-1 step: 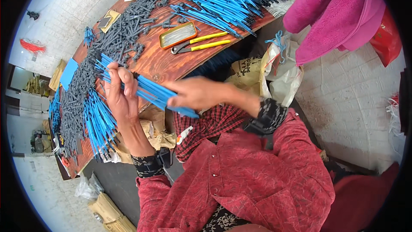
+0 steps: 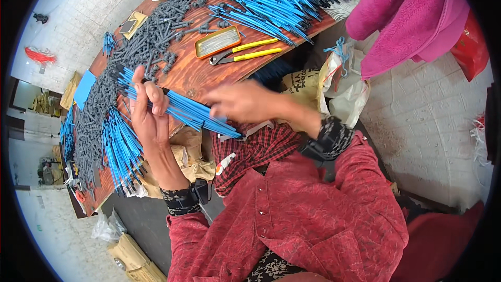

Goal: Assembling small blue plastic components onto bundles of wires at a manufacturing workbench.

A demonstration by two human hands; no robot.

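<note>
A person's red patterned jacket (image 2: pixel 313 209) fills the foreground, with a red-and-black checked cloth (image 2: pixel 261 149) across the lap. Just beyond are two bare hands. The left hand (image 2: pixel 151 104) is closed around a bundle of slim blue rods (image 2: pixel 195 112), its fingers curled up and over them. The bundle is held in the air, slanting from near the counter's front edge down towards the lap. The right hand (image 2: pixel 242 102) is just beside the lap end of the bundle, blurred, its fingers partly bent; whether it touches or grips any rod cannot be told.

The rods are dark-tipped, and at the lap end the tips look slightly uneven. Good handling here probably means a left grip firm enough to stop rods sliding lengthwise, yet loose enough that they can be evened up. The right hand would do best to work lightly at the loose end, so that no rod is bent or pulled out.

Beyond the bundle is a reddish wooden counter (image 2: pixel 193 81). More blue rods (image 2: pixel 122 149) overhang its front edge near the left corner. Towards the right of that edge lie yellow-handled pliers (image 2: pixel 258 55) and an orange-rimmed tray (image 2: pixel 197 50) of thin pins. Further back, grey plastic pieces (image 2: pixel 146 34) are heaped, and a large blue rod pile (image 2: pixel 287 2) covers the counter's right end.
</note>
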